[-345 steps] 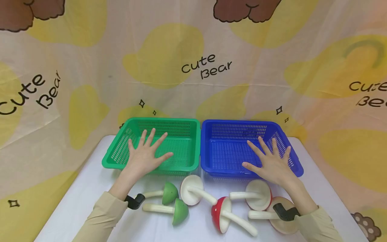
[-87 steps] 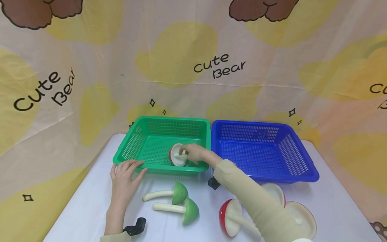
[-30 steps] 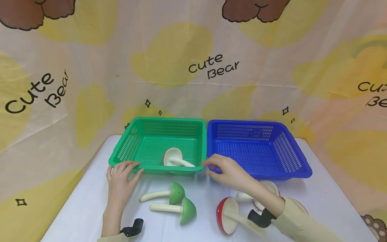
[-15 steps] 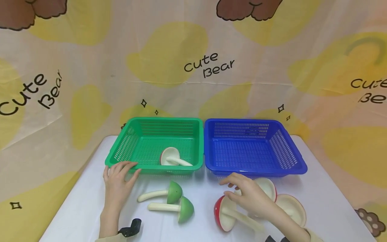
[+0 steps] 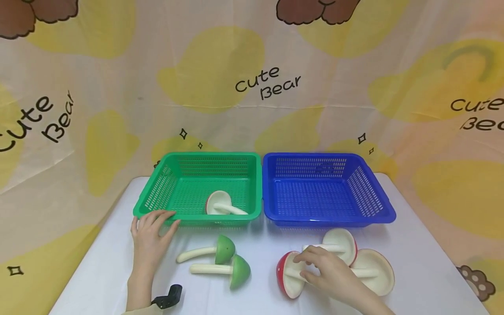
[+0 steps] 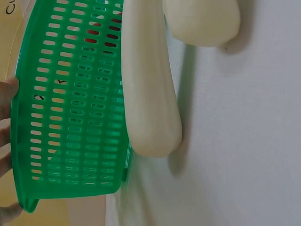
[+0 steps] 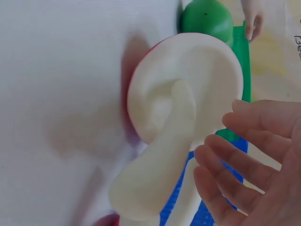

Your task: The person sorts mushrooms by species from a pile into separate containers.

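Note:
My left hand [image 5: 149, 240] rests on the front rim of the green basket [image 5: 220, 217], near its left corner. In the left wrist view, its fingers [image 6: 5, 101] lie at that rim. My right hand [image 5: 332, 273] hovers with loosely bent fingers over the stem of a red-capped toy mushroom [image 5: 280, 271]. The right wrist view has the hand's fingers [image 7: 256, 120] beside the white underside of the mushroom cap [image 7: 211, 70], gripping nothing. Another red-capped mushroom [image 5: 218, 201] lies inside the green basket. Two more mushrooms, one red-rimmed [image 5: 339, 238] and one pale-rimmed [image 5: 382, 275], lie behind and right of that hand.
A blue basket [image 5: 328, 220] stands right beside the green one. Two green-capped mushrooms [image 5: 240, 271] lie on the white tabletop [image 5: 106, 262] between my hands. A printed cloth [image 5: 220, 65] hangs behind and at both sides.
Since 2.9 s ago, my right hand has let go of a red-capped mushroom inside the green basket. It has then come back right and nearer, over another red-capped mushroom. My left hand stays put.

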Action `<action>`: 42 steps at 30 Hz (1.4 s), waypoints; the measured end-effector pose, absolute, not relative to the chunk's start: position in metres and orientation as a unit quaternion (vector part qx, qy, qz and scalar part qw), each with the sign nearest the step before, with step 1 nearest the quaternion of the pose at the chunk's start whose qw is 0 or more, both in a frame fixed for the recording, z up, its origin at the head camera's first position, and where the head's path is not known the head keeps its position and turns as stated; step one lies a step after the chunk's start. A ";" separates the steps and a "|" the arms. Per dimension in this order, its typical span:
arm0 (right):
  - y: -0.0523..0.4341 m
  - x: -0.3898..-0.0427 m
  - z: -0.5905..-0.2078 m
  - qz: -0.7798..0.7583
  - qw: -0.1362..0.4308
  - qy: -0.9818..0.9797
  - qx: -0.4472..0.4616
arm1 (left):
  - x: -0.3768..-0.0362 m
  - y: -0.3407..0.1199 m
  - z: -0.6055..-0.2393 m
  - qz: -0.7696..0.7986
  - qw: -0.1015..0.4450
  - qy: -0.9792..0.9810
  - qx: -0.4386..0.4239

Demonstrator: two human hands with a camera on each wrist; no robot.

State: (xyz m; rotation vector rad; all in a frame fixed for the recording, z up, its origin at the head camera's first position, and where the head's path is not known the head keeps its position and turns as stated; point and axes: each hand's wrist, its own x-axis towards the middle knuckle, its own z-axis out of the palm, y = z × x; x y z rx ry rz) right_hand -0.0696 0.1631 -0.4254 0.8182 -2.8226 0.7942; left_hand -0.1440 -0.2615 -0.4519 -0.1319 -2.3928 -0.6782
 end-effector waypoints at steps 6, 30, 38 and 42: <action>0.167 -0.067 -0.430 0.248 0.008 -0.936 0.250 | -0.144 -0.260 -0.451 -0.260 0.324 -0.908 -0.052; 0.162 -0.062 -0.438 0.188 0.006 -0.947 0.261 | -0.142 -0.260 -0.450 -0.259 0.322 -0.909 -0.047; 0.158 -0.063 -0.429 0.213 0.027 -0.937 0.274 | -0.142 -0.261 -0.451 -0.257 0.331 -0.906 -0.054; 0.156 -0.066 -0.420 0.236 0.046 -0.922 0.302 | -0.143 -0.259 -0.450 -0.258 0.331 -0.906 -0.054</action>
